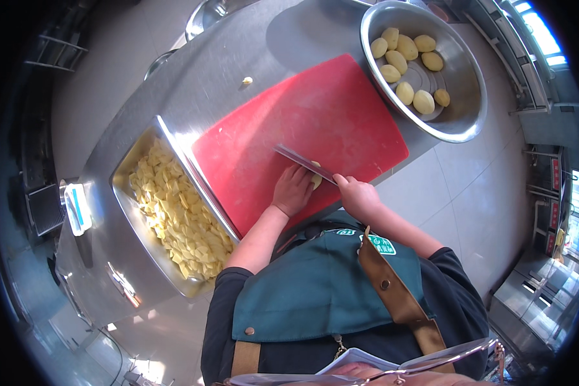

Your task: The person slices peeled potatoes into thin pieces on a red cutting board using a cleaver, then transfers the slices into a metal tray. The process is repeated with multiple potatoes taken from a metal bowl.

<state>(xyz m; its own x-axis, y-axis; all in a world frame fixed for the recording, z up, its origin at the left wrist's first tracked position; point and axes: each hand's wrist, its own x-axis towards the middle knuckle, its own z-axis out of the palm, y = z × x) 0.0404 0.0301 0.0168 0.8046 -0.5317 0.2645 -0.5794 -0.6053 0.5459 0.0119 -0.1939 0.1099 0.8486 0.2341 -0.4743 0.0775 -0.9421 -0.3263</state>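
Note:
My right hand [359, 195] grips the handle of a knife [301, 160], whose blade slants up and left over the near part of a red cutting board [313, 111]. Under and beside the blade lies a pale yellow peeled potato [316, 179], partly hidden. My left hand [293, 189] rests on the board with its fingertips against the potato's left side. To the left of the board, a rectangular metal tray [166, 140] holds a heap of thin potato slices [178, 212]. Several whole peeled potatoes [396, 62] lie in a large round steel bowl [470, 108] at the upper right.
The steel table [207, 72] bears a small potato scrap [247, 80] beyond the board. A white and blue package [78, 208] and some slim items [124, 284] lie left of the tray. Another metal bowl [205, 19] is partly visible at the table's far edge. Shelving stands at the right.

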